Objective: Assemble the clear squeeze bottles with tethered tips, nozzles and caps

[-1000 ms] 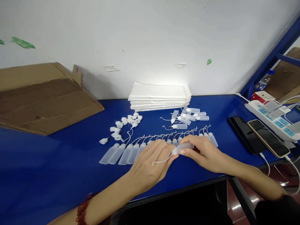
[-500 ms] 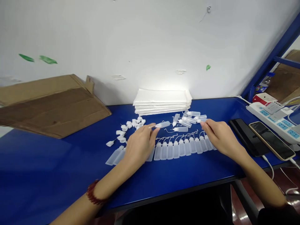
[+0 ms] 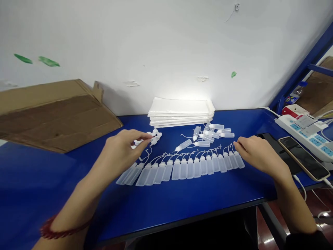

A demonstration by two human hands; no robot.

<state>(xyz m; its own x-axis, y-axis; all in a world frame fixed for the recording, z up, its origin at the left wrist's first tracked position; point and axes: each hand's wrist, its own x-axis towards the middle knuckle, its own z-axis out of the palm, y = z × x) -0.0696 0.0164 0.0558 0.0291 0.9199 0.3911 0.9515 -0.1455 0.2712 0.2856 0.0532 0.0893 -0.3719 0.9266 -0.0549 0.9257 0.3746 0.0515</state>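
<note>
A row of several small translucent squeeze bottles [image 3: 187,168] lies side by side on the blue table [image 3: 182,201]. Behind it lies a loose heap of more bottles [image 3: 212,131], and one bottle [image 3: 184,144] rests alone between heap and row. My left hand [image 3: 122,149] reaches into a cluster of small white caps [image 3: 153,136], fingertips pinched on one white cap. My right hand [image 3: 256,152] hovers at the right end of the row, fingers loosely curled, with nothing visible in it.
A stack of white padded envelopes [image 3: 180,111] stands against the wall. A flattened cardboard box [image 3: 52,111] lies at the left. Two phones [image 3: 303,156] and a white power strip [image 3: 304,132] sit at the right edge, with cables hanging off.
My left hand has put down the bottle it carried and moved left to the caps. My right hand drew back from the bottle heap to the row's right end.
</note>
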